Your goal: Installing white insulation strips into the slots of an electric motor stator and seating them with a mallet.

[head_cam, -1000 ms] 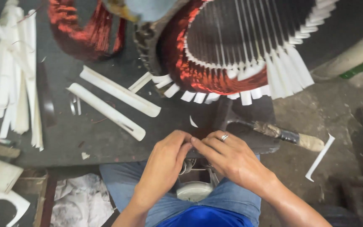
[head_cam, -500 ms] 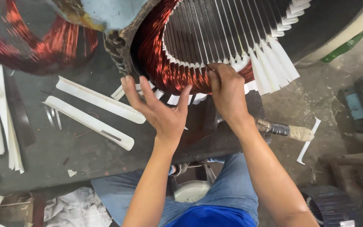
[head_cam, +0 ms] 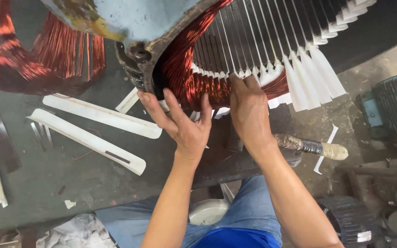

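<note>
Both hands press on the copper wire [head_cam: 194, 82] inside the big motor shell [head_cam: 152, 27] on the counter [head_cam: 47, 179]. The left hand [head_cam: 182, 124] is spread open; the right hand [head_cam: 249, 110] pushes with bent fingers. A hard push could scrape the thin wire or knock out the white paper strips [head_cam: 309, 73].

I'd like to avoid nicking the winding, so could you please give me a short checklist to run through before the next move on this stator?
1. Left hand on the copper coil end, fingers spread, open: ok.
2. Right hand pressing at the slot mouths, fingertips on the white slot insulation papers: ok.
3. Stator housing resting steady on the dark workbench: cannot tell.
4. Spare white insulation strips beside the left hand: ok.
5. Tool with taped handle lies by the right forearm, overhanging the bench edge: not ok.
</note>
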